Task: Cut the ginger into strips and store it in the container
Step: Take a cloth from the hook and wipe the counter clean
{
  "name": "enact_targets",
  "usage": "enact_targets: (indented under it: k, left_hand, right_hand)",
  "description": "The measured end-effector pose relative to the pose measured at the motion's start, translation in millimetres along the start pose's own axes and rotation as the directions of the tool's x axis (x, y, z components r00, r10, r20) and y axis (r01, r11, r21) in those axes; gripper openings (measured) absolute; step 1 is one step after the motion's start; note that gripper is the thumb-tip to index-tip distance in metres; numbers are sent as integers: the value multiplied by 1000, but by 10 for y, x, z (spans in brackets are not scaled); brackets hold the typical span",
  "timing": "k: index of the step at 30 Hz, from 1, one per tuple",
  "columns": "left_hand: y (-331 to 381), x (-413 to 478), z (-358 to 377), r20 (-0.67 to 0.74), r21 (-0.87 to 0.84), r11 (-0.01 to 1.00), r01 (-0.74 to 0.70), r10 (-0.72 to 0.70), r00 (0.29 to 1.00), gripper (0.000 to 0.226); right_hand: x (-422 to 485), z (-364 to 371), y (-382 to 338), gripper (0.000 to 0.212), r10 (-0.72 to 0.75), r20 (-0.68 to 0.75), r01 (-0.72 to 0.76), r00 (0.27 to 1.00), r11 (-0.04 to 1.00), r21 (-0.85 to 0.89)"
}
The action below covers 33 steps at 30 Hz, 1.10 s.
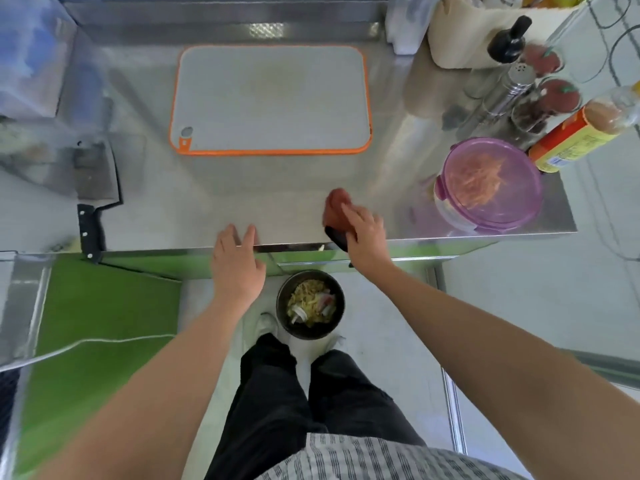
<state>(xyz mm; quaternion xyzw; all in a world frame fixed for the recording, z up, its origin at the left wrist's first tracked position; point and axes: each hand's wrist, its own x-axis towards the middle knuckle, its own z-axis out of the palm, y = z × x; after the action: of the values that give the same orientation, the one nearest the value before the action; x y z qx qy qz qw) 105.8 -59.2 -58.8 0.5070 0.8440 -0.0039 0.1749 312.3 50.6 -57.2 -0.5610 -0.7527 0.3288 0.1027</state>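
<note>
Ginger strips (479, 181) were seen under the lid of the container (512, 211), at the right end of the counter (277, 195). Cleanup was judged to be the step in hand. A red cloth (336, 204) was gripped by the right hand (367, 233) near the front edge. The left hand (235, 265) was held open and flat at that edge. The cloth would best be drawn straight to the edge above the bin (279, 303), so scraps are dropped in rather than smeared.
</note>
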Motion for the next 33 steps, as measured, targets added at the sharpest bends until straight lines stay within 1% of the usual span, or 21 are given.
enact_targets:
  k: [1, 2, 3, 4, 6, 7, 8, 9, 11, 12, 15, 17, 18, 22, 24, 26, 28, 29, 30, 31, 33]
  left_hand:
    - [-39, -38, 12, -1, -12, 1000, -13, 13, 1000, 52]
    - [-72, -68, 15, -9, -27, 999, -25, 24, 1000, 51]
    - [-100, -92, 11, -12, -38, 999, -37, 36, 999, 51]
    - [-127, -108, 3, -16, -46, 998, -48, 47, 999, 51]
    - [-184, -134, -11, -28, -63, 997, -50, 48, 998, 51]
    - [-215, -149, -8, -30, -66, 997, -46, 44, 999, 52]
    - [-236, -160, 0, -32, -67, 997, -47, 45, 998, 55]
    - [-246, -179, 6, -29, -67, 996, -52, 50, 998, 58]
    - [-244, -235, 14, -20, -76, 995, -63, 62, 998, 62]
    - [-239, -261, 11, -24, -81, 994, -71, 69, 997, 64]
    - [-259, -321, 0, -38, -52, 993, -108, 106, 994, 68]
    - [-294, -339, 24, -61, -30, 990, -135, 133, 989, 70]
    - [-301, -348, 39, -67, -25, 990, -140, 138, 988, 71]
    - [-284, -385, 127, -49, -17, 989, -144, 143, 989, 77]
    - [-293, -386, 159, -49, -23, 989, -144, 142, 989, 80]
    - [-302, -393, 177, -45, -24, 989, -146, 145, 988, 82]
    - [-300, -398, 181, -42, -26, 989, -145, 144, 989, 83]
    - [-295, -399, 177, -41, -29, 989, -145, 143, 989, 83]
    - [-291, -396, 176, -40, -28, 989, -144, 143, 989, 83]
    - [-290, -391, 175, -39, -27, 989, -143, 142, 989, 83]
    - [-295, -389, 183, -38, -23, 990, -139, 138, 990, 84]
  right_hand:
    - [-98, 122, -65, 56, -98, 91, 91, 991, 993, 76]
    - [-201, 203, -119, 55, -194, 140, 170, 971, 972, 163]
    - [-269, 254, -145, 55, -244, 123, 213, 962, 952, 220]
    - [-284, 260, -144, 55, -226, 39, 209, 973, 945, 253]
    - [-247, 197, -85, 57, -54, -192, 105, 980, 959, 263]
    - [-245, 167, -52, 58, 8, -262, 54, 965, 972, 229]
    - [-256, 162, -37, 58, 2, -269, 47, 963, 984, 174]
    - [-290, 202, -33, 55, -39, -211, 66, 977, 990, 123]
    - [-429, 338, -57, 49, -76, -76, 86, 994, 988, 127]
    - [-513, 387, -86, 46, -55, -70, 65, 996, 986, 151]
    - [-676, 459, -126, 42, 91, -218, -52, 972, 983, 178]
    - [-692, 478, -183, 46, 107, -311, -51, 944, 982, 183]
    - [-672, 508, -221, 49, 93, -321, -41, 943, 986, 163]
    - [-572, 646, -303, 62, 136, -195, -107, 971, 983, 152]
    - [-551, 658, -321, 56, 152, -167, -131, 974, 983, 132]
    - [-572, 680, -291, 44, 175, -115, -173, 978, 984, 32]
    - [-632, 728, -231, 40, 271, 1, -271, 963, 961, -53]
    - [-662, 747, -210, 40, 314, 20, -313, 949, 949, -38]
    - [-686, 758, -210, 40, 332, -5, -332, 943, 943, 11]
    - [-696, 761, -236, 39, 319, -75, -314, 945, 947, 72]
    - [-678, 783, -312, 36, 252, -239, -223, 937, 964, 144]
